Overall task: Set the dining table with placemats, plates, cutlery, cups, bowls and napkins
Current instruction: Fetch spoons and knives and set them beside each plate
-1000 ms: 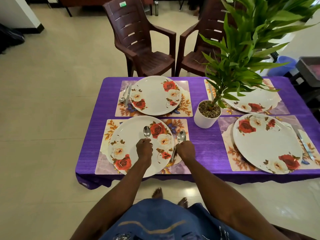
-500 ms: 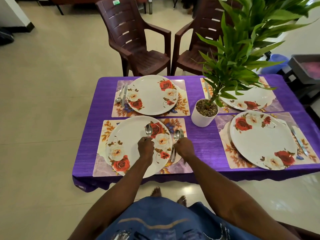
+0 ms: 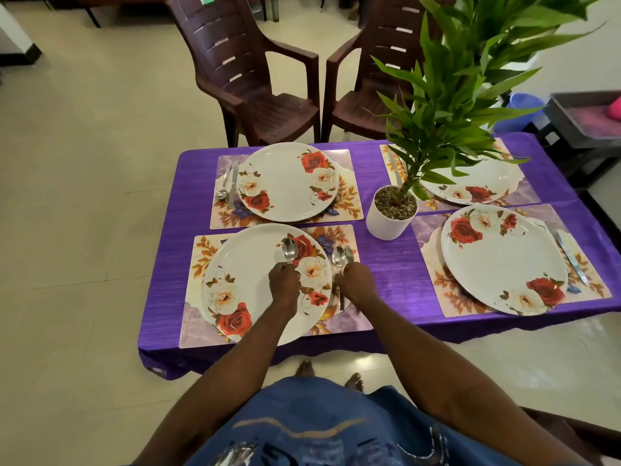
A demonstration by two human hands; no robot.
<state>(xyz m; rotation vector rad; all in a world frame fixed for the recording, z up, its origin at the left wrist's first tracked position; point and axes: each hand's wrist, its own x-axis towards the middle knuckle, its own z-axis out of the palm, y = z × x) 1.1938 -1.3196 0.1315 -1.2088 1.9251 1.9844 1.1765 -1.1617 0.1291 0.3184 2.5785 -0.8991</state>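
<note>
The left hand [image 3: 284, 276] is curled round the handle of a shiny steel spoon [image 3: 289, 250], whose bowl hangs over the near-left round white plate with red and cream roses [image 3: 255, 280], toward that plate's 1 o'clock. The right hand [image 3: 355, 280] grips a second steel spoon [image 3: 338, 256] together with a steel table knife [image 3: 349, 253] over the right strip of the floral rectangular placemat [image 3: 198, 264], just beside the plate's rim at 3 o'clock; whether they touch the mat I cannot tell.

This setting sits at the counter's 7 o'clock corner, the mat's near edge close to the counter's near edge, under a purple tablecloth [image 3: 389, 274]. A bare purple band runs between this mat and the one at 5 o'clock, which carries a rose plate [image 3: 504, 260] and a knife [image 3: 569, 255] on its right. At 11 o'clock another rose plate [image 3: 289, 181] has a spoon and knife [image 3: 228, 185] on its left. A white pot with a green leafy plant [image 3: 391, 218] stands at the centre, its leaves hiding part of the 1 o'clock plate [image 3: 470, 188].

Beyond the far edge two brown plastic armchairs [image 3: 255, 79] stand on open cream floor tile [image 3: 84, 196]. A small green label on the left chair's back is unreadable.
</note>
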